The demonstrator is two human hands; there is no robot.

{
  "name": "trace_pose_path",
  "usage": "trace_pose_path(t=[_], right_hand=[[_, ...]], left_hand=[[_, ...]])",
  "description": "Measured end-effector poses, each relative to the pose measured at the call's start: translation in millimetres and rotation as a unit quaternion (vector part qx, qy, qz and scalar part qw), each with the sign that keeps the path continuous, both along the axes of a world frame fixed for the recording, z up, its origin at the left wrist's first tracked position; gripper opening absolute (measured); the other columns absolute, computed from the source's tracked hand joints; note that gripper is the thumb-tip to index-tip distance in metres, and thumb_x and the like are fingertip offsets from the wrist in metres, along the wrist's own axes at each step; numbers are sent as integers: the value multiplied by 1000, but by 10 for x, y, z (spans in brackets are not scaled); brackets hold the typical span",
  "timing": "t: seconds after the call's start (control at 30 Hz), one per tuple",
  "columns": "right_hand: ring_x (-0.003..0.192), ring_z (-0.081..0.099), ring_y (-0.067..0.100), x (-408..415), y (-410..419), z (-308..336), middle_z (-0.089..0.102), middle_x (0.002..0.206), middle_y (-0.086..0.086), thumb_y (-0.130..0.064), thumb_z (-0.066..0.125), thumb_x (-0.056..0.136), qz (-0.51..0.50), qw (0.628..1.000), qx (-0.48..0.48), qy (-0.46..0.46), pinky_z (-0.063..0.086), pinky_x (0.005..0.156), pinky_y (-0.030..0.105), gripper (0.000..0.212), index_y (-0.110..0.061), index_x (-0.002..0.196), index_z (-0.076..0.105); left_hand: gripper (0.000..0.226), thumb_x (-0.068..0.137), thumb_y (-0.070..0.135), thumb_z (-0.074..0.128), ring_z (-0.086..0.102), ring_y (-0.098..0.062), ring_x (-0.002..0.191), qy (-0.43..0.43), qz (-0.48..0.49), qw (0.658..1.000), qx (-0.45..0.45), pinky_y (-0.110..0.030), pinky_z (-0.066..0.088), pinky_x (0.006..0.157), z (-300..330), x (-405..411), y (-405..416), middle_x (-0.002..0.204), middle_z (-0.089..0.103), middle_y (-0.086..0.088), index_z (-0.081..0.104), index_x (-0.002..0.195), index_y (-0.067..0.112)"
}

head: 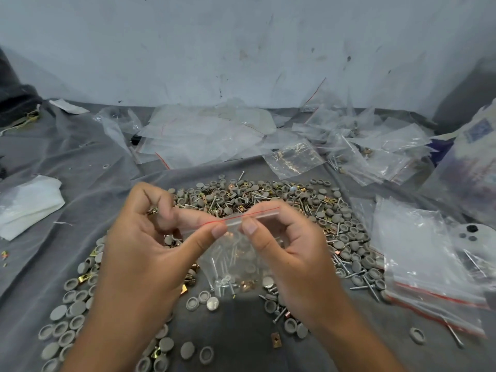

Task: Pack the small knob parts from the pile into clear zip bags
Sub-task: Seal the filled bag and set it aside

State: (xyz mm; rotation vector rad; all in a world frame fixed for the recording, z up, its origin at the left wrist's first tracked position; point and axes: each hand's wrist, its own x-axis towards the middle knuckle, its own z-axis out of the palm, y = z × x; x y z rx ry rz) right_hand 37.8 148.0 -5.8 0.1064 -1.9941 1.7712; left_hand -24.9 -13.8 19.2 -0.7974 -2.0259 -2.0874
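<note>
I hold a small clear zip bag (236,261) with a red zip line upright above the pile. My left hand (150,237) pinches the bag's top edge between thumb and forefinger, with a few small metal parts tucked under its curled fingers. My right hand (292,253) pinches the same top edge from the right. Inside the bag lie several screws, grey caps and brass clips. Under and around the bag spreads the pile of grey round knob caps, screws and brass clips (271,200) on a grey cloth (236,326).
Empty clear zip bags (204,135) are heaped at the back by the wall. Filled bags (429,264) lie stacked at the right. A white folded plastic sheet (26,205) sits at the left. Loose grey caps (61,328) scatter at front left.
</note>
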Motion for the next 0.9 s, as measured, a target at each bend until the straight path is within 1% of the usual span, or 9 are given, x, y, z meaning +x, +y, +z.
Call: trace_pose_path(t=[0.1,0.2,0.27,0.33,0.53,0.67,0.77,0.83,0.9], right_hand=[[80,66,17,24,35,21,71,90,-2,-38,64,94,-1,1000,5,-3,56,66,27,13,-27,99,71],[84,70,25,52,93,55,72,92,4,-37,68,93,11,999,-32,-10,60,64,30,12,-27,98,73],[86,70,30,63,132,73,72,93,8,-43,70,90,7,998,-51,-21,61,65,35,17,-27,97,74],[86,73,26,77,170,102,72,95,8,-44,72,88,12,997,-71,-30,62,64,36,20,-25,95,75],[75,67,2,98,181,127,68,84,-5,-38,70,93,-2,999,-38,-20,56,60,17,14,-25,92,76],[78,68,4,76,116,117,70,89,-7,-39,72,89,32,999,-13,-20,57,64,22,14,-25,95,72],[85,71,13,82,136,114,74,95,-3,-37,79,85,46,999,-3,-17,58,75,27,14,-25,92,75],[87,73,16,89,228,120,76,95,-2,-34,80,85,27,1000,3,-12,59,74,25,13,-22,91,77],[86,74,16,97,328,149,77,94,-3,-31,80,85,15,999,27,-12,59,72,22,11,-22,92,79]], left_hand=[[49,67,25,87,76,-19,78,3,9,1000,5,-18,57,68,6,20,-7,77,78,-5,40,80,26],[45,56,21,86,77,-23,79,-22,5,999,32,-22,59,65,25,35,19,74,77,-9,45,75,21],[48,51,23,84,77,-22,76,-34,8,999,39,-17,56,60,45,50,42,72,76,-10,44,77,14],[53,50,26,85,76,-18,69,-30,15,999,18,-9,49,53,69,59,57,71,76,-8,43,78,10],[51,52,29,93,76,-18,73,-10,29,1000,-5,-14,53,58,52,4,18,73,77,-6,46,72,27],[46,65,33,86,70,-28,69,5,-6,1000,19,-23,54,60,-67,-1,56,82,76,-12,42,78,32],[41,67,36,81,73,-26,76,33,-10,999,5,-25,56,70,-107,19,95,82,76,-9,43,81,35],[45,63,41,85,76,-22,79,34,14,999,0,-28,56,72,-83,19,88,79,78,-4,45,82,34],[49,58,46,86,76,-14,73,26,18,999,-10,-21,56,69,-32,30,73,75,78,-2,46,79,29]])
